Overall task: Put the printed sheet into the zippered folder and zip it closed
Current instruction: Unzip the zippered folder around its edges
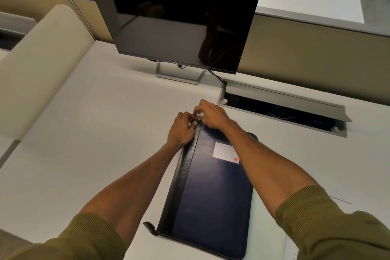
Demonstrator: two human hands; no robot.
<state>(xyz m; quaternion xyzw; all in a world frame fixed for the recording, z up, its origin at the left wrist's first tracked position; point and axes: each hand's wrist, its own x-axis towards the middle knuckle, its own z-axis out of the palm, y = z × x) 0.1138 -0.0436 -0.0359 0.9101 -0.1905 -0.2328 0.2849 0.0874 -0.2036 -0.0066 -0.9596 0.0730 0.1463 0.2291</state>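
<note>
Now | our zippered folder point(211, 192) lies flat and closed on the white desk point(95, 133), below the monitor point(175, 17) | left hand point(182, 131) and right hand point(211, 116) meet at its far corner, fingers pinched together there | what they pinch we cannot tell
</note>
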